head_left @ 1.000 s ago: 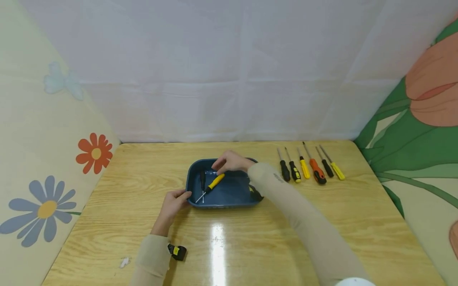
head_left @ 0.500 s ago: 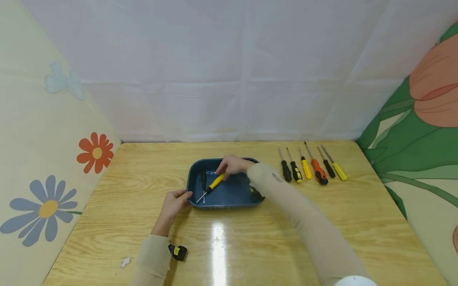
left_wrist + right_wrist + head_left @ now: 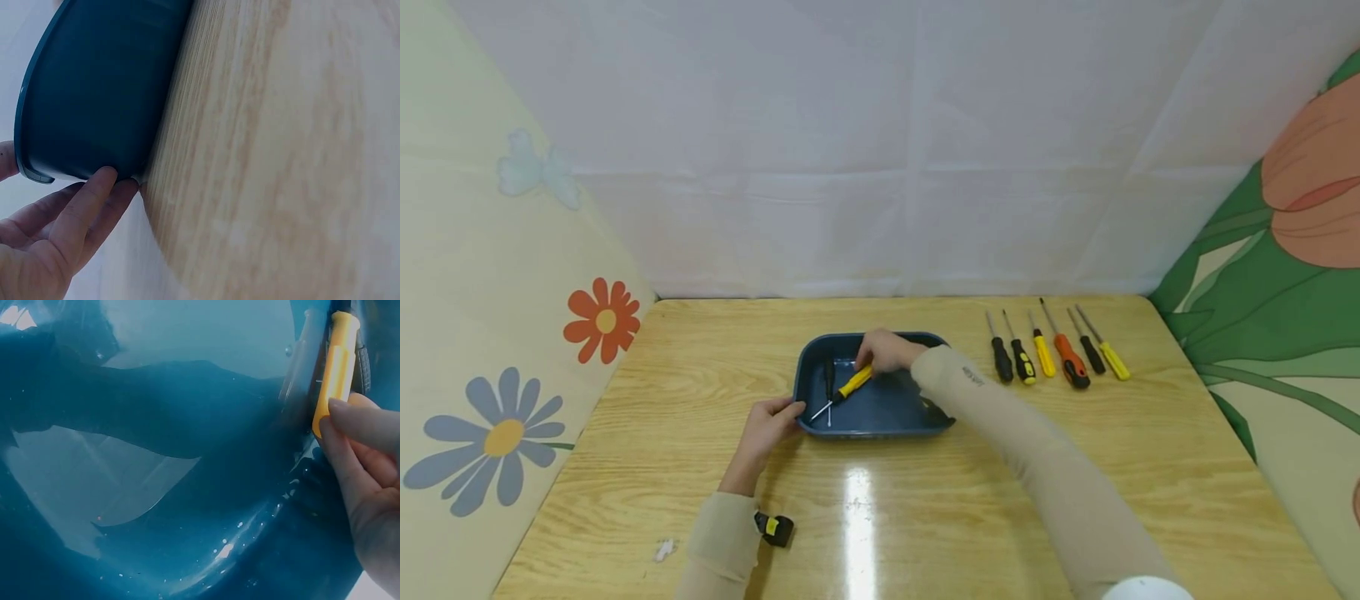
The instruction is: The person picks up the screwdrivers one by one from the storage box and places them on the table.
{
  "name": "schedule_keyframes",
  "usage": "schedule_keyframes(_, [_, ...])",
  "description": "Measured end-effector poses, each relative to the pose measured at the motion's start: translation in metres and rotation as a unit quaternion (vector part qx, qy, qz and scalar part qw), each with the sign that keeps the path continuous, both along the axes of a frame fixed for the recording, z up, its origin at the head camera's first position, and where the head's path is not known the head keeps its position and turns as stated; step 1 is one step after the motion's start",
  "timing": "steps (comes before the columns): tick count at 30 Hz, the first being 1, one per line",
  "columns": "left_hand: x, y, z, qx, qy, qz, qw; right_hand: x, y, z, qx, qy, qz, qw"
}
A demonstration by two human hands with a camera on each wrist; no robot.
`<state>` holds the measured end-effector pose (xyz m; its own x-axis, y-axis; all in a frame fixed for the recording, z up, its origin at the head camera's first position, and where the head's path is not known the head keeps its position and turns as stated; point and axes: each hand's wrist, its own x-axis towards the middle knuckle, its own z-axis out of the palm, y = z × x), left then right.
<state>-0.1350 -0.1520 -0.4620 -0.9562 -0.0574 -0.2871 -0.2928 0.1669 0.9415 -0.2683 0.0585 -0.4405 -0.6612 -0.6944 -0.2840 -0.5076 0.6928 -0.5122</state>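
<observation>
In the head view a dark blue plastic tray [image 3: 895,408] sits on the wooden table. My left hand [image 3: 769,425] holds its left end, thumb at the rim and fingers against the outer wall, as the left wrist view shows on the tray's side [image 3: 100,94]. Inside the tray, my right hand [image 3: 887,350] pinches the end of a yellow-handled screwdriver [image 3: 855,382] between thumb and fingers. Its shaft points to the near left corner, crossing that of a black-handled screwdriver [image 3: 830,381]. The right wrist view shows the yellow handle [image 3: 337,369] at the fingertips.
Several screwdrivers lie in a row right of the tray, among them a black one [image 3: 1002,360], an orange one [image 3: 1071,362] and a yellow one [image 3: 1112,361]. A white scrap [image 3: 665,549] lies at the near left. A light cloth [image 3: 880,167] hangs behind the table.
My right hand has come down toward the yellow screwdriver and taken its handle end between thumb and fingers. My left hand keeps its hold on the tray.
</observation>
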Motion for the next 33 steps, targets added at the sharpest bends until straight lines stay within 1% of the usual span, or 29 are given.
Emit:
schedule_keyframes(6, [0.001,0.000,0.000,-0.002,-0.002,0.001,1.0000,0.001,0.000,0.000,0.003,0.033,0.021,0.9992])
schedule_keyframes(15, [0.001,-0.001,0.000,-0.008,0.004,0.002,1.0000,0.004,0.002,0.005,0.014,0.051,0.062,0.9966])
schedule_keyframes(20, [0.001,-0.003,-0.001,-0.007,0.004,0.000,1.0000,0.007,0.004,0.011,0.016,0.048,0.054,0.9972])
schedule_keyframes(24, [0.002,-0.003,0.000,-0.006,0.004,0.002,1.0000,0.009,0.009,0.017,-0.007,0.057,0.054,0.9969])
schedule_keyframes(28, [0.002,-0.004,0.001,-0.006,0.004,-0.001,1.0000,0.010,0.013,0.019,-0.044,0.066,0.060,0.9950])
schedule_keyframes(31, [0.002,-0.003,0.001,-0.003,0.004,-0.004,1.0000,0.011,0.016,0.020,-0.068,0.058,0.050,0.9948])
schedule_keyframes(33, [0.003,-0.003,0.001,-0.003,0.004,-0.005,1.0000,0.011,0.018,0.020,-0.079,0.048,0.036,0.9951])
